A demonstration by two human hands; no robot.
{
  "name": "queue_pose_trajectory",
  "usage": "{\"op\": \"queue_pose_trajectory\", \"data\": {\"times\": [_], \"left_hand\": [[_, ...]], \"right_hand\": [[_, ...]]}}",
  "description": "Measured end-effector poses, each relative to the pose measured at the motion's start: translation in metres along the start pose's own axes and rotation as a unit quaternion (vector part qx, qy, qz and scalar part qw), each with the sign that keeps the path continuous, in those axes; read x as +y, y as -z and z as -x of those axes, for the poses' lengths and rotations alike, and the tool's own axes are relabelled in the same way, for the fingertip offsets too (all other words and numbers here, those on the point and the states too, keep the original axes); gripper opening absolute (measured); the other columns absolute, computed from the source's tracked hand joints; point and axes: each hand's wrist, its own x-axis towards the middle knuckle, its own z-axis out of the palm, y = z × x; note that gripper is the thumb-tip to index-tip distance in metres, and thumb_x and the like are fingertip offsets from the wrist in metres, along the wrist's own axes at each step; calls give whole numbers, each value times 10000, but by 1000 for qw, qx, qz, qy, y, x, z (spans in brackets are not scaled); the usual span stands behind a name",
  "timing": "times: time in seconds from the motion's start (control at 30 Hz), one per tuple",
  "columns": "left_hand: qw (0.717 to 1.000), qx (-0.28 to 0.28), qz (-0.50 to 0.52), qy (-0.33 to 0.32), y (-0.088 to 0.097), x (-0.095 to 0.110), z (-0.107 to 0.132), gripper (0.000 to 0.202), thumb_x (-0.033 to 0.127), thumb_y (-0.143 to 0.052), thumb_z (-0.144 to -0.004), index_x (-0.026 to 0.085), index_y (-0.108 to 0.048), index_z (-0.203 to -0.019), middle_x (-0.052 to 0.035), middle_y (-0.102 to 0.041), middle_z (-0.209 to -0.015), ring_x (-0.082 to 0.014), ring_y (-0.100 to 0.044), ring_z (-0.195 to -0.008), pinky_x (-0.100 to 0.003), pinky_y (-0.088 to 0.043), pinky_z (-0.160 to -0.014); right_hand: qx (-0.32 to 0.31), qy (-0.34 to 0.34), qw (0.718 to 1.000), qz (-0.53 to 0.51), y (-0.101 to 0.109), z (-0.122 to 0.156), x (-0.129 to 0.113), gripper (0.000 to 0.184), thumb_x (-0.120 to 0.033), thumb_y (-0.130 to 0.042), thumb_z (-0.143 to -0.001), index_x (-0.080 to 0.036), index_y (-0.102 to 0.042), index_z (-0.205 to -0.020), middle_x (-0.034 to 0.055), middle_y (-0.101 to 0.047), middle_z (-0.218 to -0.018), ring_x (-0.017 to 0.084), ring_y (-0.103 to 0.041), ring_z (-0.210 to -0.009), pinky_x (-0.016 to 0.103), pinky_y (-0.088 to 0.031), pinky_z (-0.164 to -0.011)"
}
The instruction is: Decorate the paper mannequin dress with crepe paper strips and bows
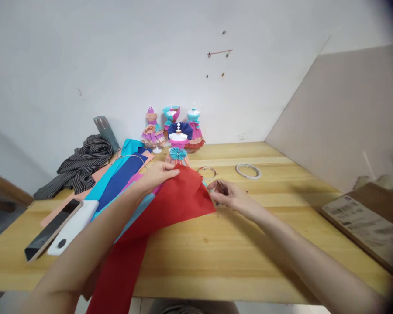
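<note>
My left hand (160, 175) pinches the upper edge of a long red sheet (180, 196) that looks like crepe paper. The sheet slopes down over the table's front edge, below my left forearm. At the sheet's right edge is my right hand (227, 194), its fingers closed round a small dark object that I cannot make out. Just beyond the red sheet stands a small dress form (178, 144) with a navy collar and a turquoise rosette, its lower part hidden.
Strips of coloured paper (121, 174), a phone (54, 226), a white device (74, 226), striped cloth (85, 161) and a bottle (106, 133) lie left. More dressed forms (152, 128) stand behind. A tape roll (248, 171) and a cardboard box (363, 222) are right.
</note>
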Motion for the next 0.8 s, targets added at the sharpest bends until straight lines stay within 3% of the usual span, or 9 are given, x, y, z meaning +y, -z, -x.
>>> {"op": "queue_pose_trajectory", "data": {"times": [0.1, 0.27, 0.4, 0.5, 0.6, 0.7, 0.8], "left_hand": [[997, -50, -66, 3, -6, 6, 1, 325, 411, -646, -723, 155, -556, -545, 27, -490, -493, -118, -502, -512, -219, -361, -500], [972, -67, -221, -40, -10, 18, -1, 365, 374, -531, -796, 170, -384, -533, 59, -315, -522, -69, -308, -486, -212, -225, -466], [953, -114, -275, -57, -10, 20, -6, 349, 364, -486, -815, 174, -365, -548, 57, -288, -540, -72, -287, -500, -217, -216, -469], [945, -159, -282, -56, -6, 21, -11, 342, 379, -481, -817, 175, -380, -562, 53, -300, -552, -76, -291, -508, -217, -223, -469], [938, -179, -290, -64, -2, 23, -14, 370, 380, -504, -804, 186, -317, -550, 58, -252, -557, -71, -250, -504, -220, -201, -464], [940, -153, -300, -51, -2, 25, -12, 442, 403, -573, -757, 199, -244, -544, 67, -192, -558, -65, -195, -492, -228, -146, -449], [949, -123, -288, -28, -5, 23, -10, 439, 434, -551, -772, 193, -289, -515, 66, -213, -527, -67, -222, -478, -221, -157, -434]], "right_hand": [[52, 20, 998, -10, 12, -5, -9, 291, -429, -622, -736, -158, -592, -836, -15, -505, -677, 99, -414, -554, 235, -332, -505], [71, 81, 992, -67, 9, -14, -18, 376, -501, -481, -827, -159, -623, -891, 5, -511, -712, 97, -417, -538, 249, -344, -505], [71, 120, 990, -18, -2, -24, -22, 406, -454, -600, -740, -158, -626, -1017, 42, -578, -849, 124, -478, -642, 260, -386, -575], [32, 119, 992, 12, -7, -36, -21, 305, -397, -649, -677, -159, -632, -867, 2, -539, -703, 106, -413, -566, 249, -340, -529], [37, 106, 994, 4, -11, -47, -14, 225, -377, -648, -651, -177, -545, -639, -43, -417, -548, 95, -351, -520, 246, -290, -500], [59, 107, 992, -8, -15, -53, -7, 268, -389, -646, -636, -188, -485, -565, -55, -372, -526, 91, -335, -512, 249, -280, -502], [55, 105, 993, -6, -17, -53, -6, 260, -404, -642, -637, -183, -510, -600, -62, -362, -524, 89, -327, -505, 250, -271, -501]]}}
